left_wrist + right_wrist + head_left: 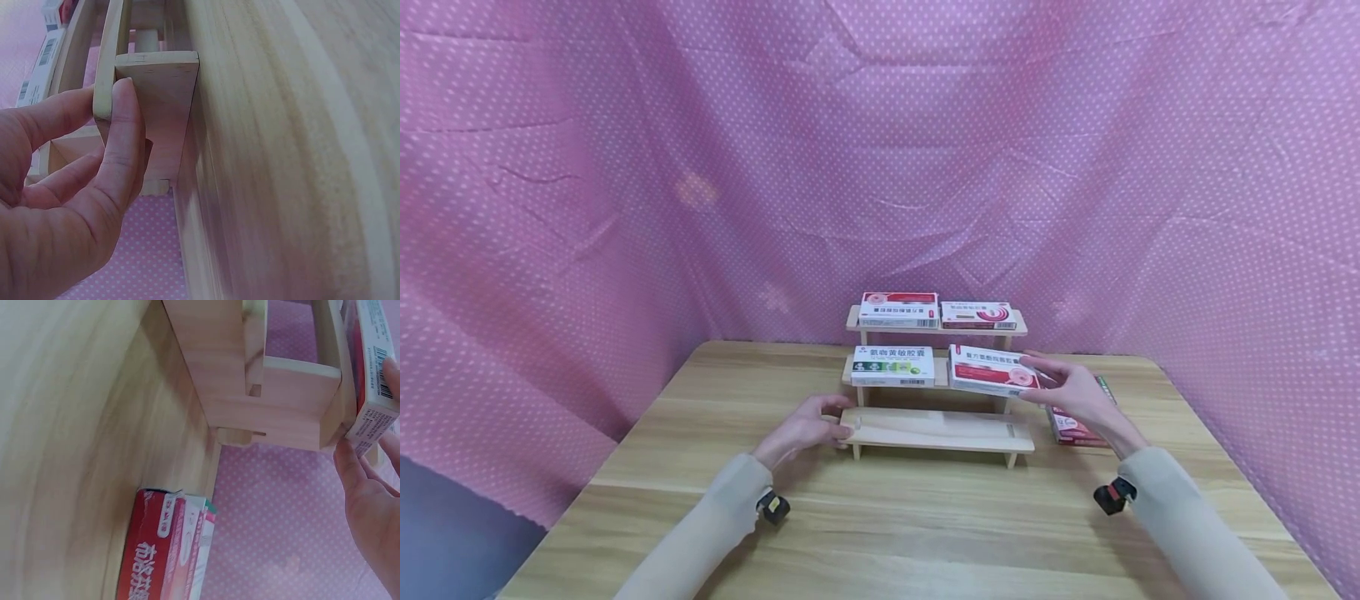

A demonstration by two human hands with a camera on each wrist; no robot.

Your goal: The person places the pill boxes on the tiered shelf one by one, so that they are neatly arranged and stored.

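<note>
A three-tier wooden display stand (936, 429) stands on the table. My left hand (808, 427) pinches the left end of its lowest shelf, thumb and fingers on either side of the board in the left wrist view. My right hand (1077, 396) holds a red-and-white medicine box (992, 371) by its right end, at the right of the middle shelf. The box sits slightly askew there; in the right wrist view it lies against the shelf's edge. Left of it on the same shelf is a white-and-green medicine box (892, 367).
On the top shelf lie two more medicine boxes, a red-and-white one (898, 310) and a mostly white one (977, 315). Right of the stand, several medicine boxes (159, 544) rest on the wooden table (880, 533), partly under my right hand. A pink dotted curtain (925, 167) hangs behind.
</note>
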